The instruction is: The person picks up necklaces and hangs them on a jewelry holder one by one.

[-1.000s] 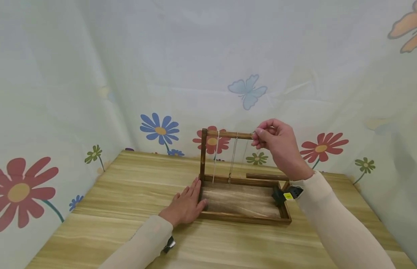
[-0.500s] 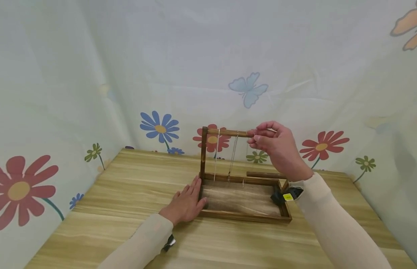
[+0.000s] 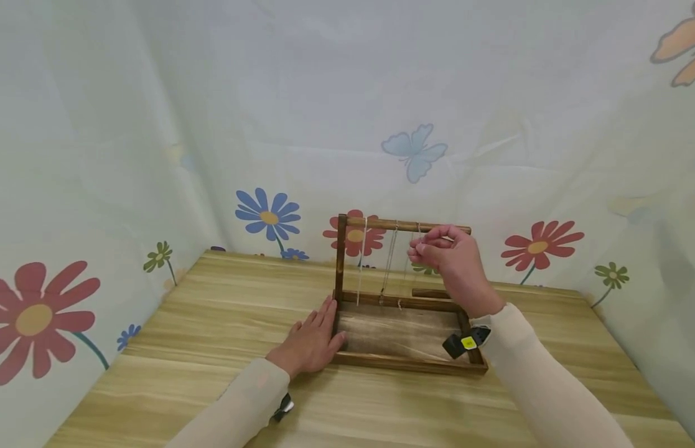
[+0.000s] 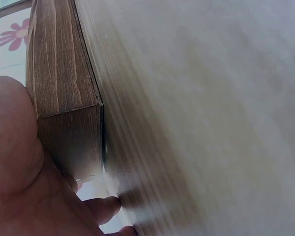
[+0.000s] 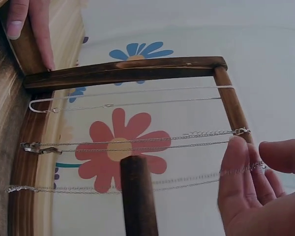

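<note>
A dark wooden jewelry stand point(image 3: 340, 255) has an upright post, a top bar point(image 3: 375, 223) and a shallow tray base point(image 3: 403, 363). Three necklaces hang from the bar: a white one point(image 3: 361, 261) at left, a silver one point(image 5: 177, 140) in the middle, and a silver chain point(image 5: 196, 184) at right. My right hand point(image 3: 459, 264) is at the right-hand chain, just below the bar. In the right wrist view, the chain's upper end crosses the fingers, and the thumb stands apart from the index finger. My left hand point(image 3: 310, 341) rests against the tray's left side with fingers extended.
A second wooden bar point(image 3: 431, 293) projects behind the tray at right, its end close in the right wrist view. The stand sits on a wood-grain table point(image 3: 257, 292), before a flower-printed cloth point(image 3: 302, 124).
My right hand has moved slightly down and left, uncovering the bar's right end. The third chain now hangs from the bar. My left hand stays in place.
</note>
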Motion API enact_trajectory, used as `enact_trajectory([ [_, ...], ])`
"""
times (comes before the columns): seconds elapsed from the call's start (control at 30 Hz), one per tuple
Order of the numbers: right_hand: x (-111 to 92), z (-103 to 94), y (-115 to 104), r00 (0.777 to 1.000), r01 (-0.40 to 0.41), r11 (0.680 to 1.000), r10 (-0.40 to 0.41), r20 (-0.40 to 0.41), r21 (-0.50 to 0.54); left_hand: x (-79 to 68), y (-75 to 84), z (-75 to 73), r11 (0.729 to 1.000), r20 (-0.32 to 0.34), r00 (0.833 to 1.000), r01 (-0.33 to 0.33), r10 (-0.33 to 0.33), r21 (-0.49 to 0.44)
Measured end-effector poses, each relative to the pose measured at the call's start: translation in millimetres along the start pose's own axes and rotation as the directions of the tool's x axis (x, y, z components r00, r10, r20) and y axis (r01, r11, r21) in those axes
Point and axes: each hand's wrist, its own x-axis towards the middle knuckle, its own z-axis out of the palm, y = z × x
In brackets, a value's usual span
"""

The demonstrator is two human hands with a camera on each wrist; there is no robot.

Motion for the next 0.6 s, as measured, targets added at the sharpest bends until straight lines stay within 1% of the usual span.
enact_trajectory([
  [0.2,-3,-2.6,9,1.0,0.014,0.992,-0.013,0.007,-0.122,-0.1,0.4,-1.0,1.0,-0.002,1.0,-0.003,0.003,0.001],
  [0.3,-4,-4.1,12,1.0,0.008,0.98,-0.007,0.009,-0.197,-0.3,0.4,-1.5,1.0,-0.005,1.0,-0.002,0.002,0.001],
  [0.4,-6,-5.1,15,1.0,0.006,0.968,-0.003,0.012,-0.25,-0.2,0.4,-1.4,1.0,-0.005,1.0,-0.003,0.003,0.004],
  [0.6,-7,-5.0,13,0.999,0.037,0.943,-0.043,-0.012,-0.331,0.8,0.1,0.7,1.0,-0.005,1.0,-0.011,0.011,0.003],
])
